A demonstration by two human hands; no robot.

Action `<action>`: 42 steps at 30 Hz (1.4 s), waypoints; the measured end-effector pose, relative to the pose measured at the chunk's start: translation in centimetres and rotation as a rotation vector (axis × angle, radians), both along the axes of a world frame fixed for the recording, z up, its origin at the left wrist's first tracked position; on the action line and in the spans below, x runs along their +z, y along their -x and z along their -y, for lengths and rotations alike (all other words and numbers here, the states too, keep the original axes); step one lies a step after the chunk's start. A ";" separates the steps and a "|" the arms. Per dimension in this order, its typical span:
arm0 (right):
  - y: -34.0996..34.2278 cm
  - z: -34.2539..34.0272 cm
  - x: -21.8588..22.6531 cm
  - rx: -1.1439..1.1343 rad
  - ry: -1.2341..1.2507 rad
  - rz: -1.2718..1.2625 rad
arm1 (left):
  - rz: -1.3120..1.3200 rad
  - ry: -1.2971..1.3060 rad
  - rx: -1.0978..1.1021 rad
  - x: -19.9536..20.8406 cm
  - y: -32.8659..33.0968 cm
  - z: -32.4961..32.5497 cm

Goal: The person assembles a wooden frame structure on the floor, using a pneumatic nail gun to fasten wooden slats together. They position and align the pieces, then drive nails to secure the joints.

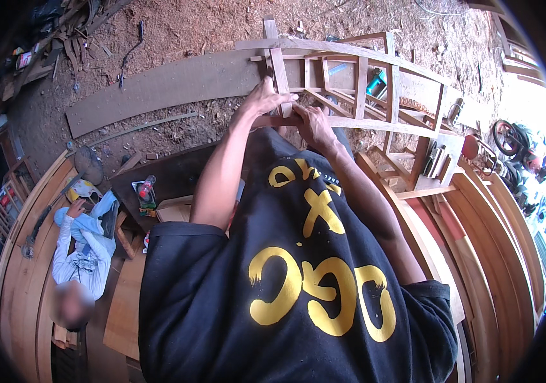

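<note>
A ladder-like wooden frame (359, 96) with long rails and several crosspieces lies in front of me, stretching to the right. Across its left end stands a short wooden slat (278, 73). My left hand (261, 102) is closed on the slat's left side, its thumb lying across the wood. Close by, my right hand (314, 127) has its fingers curled at the slat's lower end, beside the near rail; what its fingertips press on is partly hidden. A green power tool (376, 82) shows through the frame's bars.
Sawdust and wood scraps cover the ground (183, 29). A long wide board (158, 89) extends left. At the lower left sits another person (91, 249) in light clothing, near a dark bench (158, 172). Curved timber (483, 255) lies at the right, with a motorcycle (518, 143) beyond.
</note>
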State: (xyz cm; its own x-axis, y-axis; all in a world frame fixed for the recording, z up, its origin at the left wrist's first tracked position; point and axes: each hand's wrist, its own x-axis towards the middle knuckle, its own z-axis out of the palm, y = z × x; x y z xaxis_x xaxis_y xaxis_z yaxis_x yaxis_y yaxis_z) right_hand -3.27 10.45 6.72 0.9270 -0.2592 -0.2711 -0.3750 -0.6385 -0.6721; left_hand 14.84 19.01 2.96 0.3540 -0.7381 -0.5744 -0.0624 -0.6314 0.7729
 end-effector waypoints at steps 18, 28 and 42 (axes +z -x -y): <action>0.8 -0.6 -2.2 -0.022 0.094 0.093 | 0.111 0.082 0.199 2.0 2.8 -1.9; 0.7 -1.0 -2.8 -0.051 0.265 0.189 | 0.153 -0.014 0.173 2.4 2.8 -1.8; -1.6 0.5 0.2 -0.033 0.131 -0.064 | 0.197 0.063 0.242 2.6 3.4 -1.4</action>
